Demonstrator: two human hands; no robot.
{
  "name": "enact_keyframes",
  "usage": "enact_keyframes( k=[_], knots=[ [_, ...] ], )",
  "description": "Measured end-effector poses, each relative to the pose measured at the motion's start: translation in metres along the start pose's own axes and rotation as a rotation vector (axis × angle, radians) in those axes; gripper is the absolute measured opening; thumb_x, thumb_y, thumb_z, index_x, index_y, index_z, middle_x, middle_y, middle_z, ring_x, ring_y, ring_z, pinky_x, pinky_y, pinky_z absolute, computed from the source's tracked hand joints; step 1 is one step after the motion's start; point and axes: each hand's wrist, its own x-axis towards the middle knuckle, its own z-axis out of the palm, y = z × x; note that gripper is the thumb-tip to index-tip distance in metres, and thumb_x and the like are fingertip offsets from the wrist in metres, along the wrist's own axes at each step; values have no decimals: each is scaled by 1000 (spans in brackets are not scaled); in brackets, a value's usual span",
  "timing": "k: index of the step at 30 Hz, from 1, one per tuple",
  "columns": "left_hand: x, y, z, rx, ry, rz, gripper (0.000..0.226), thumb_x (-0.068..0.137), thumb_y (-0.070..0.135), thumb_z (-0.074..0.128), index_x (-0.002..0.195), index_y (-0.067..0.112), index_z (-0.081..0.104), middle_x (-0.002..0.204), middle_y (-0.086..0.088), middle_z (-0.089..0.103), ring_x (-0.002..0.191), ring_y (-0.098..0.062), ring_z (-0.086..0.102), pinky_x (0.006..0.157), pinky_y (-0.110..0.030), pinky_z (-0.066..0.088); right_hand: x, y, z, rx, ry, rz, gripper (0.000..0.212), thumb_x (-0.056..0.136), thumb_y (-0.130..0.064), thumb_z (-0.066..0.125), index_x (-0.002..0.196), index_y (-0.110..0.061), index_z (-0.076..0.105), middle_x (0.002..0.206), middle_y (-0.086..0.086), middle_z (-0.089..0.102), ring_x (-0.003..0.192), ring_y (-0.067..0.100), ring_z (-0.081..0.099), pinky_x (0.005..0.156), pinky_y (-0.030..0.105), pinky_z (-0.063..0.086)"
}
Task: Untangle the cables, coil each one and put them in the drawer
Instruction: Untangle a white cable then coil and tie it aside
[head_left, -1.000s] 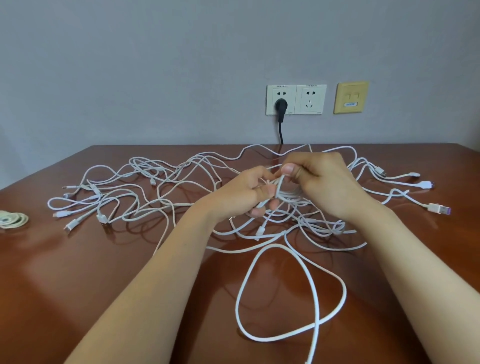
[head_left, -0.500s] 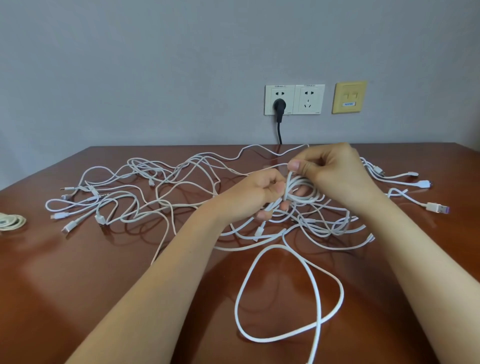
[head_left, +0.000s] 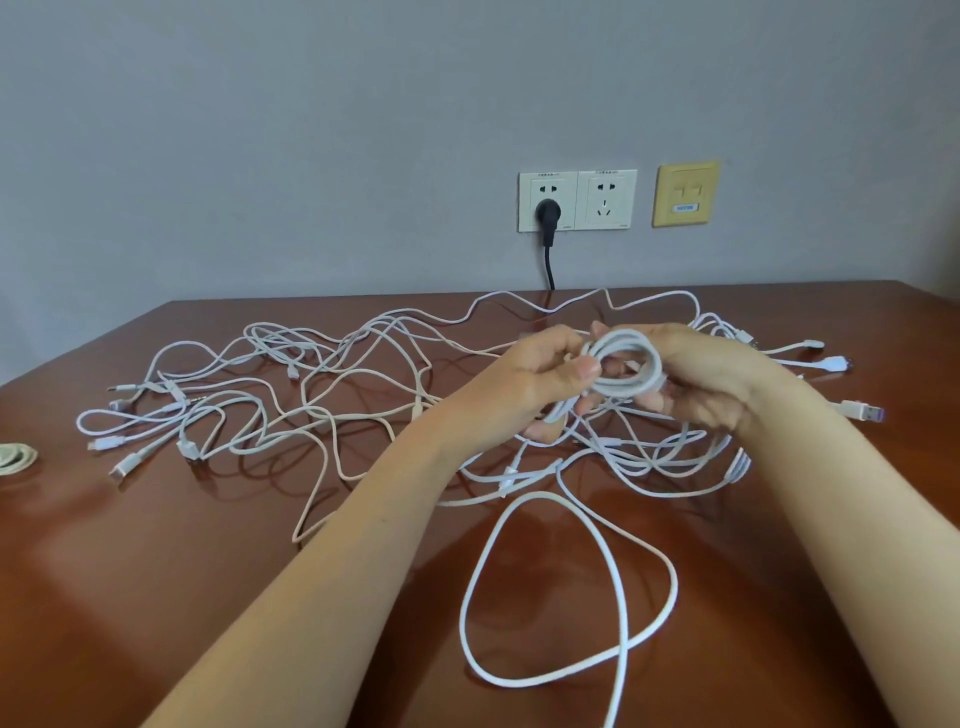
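Coil (head_left: 626, 366), centre frame, pinched by left hand (head_left: 540, 374), gripped by right hand (head_left: 711, 382); tangle (head_left: 311, 395) (crossings everywhere) could snag it, springing loops.

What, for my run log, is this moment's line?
coiling | left hand grips white coil | right hand grips it | other cables tangled on table

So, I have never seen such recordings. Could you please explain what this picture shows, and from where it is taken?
There is no machine here: a person works with bare hands. The camera sits on the person's head and looks forward and down, so both arms enter from below. The left hand and right hand hold a small coil of white cable between them, above a brown table. On the table lies a tangle of white cables, with one loose loop nearest the camera. The wall behind has sockets, one with a black plug.
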Motion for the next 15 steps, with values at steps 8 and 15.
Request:
enact_keyframes(
  k=[8, 15],
  knots=[
    [1, -1, -13, -198, 210, 115, 22, 98, 9, 34, 108, 14, 53, 63, -6, 45, 30, -4, 32, 35, -14, 20, 6, 10, 20, -105, -18, -181, 24, 91, -14, 56, 70, -14, 68, 57, -7, 60, 44, 1, 48, 44, 9, 43],
    [5, 2, -16, -230, 389, 80, 24, 101, 14, 34, 90, 15, 56, 68, -6, 44, 29, -3, 29, 35, -11, 20, 5, 11, 44, -124, 251, -437, 12, 84, 0, 62, 77, -8, 58, 58, 8, 63, 43, 10, 54, 46, 23, 51]
  ],
)
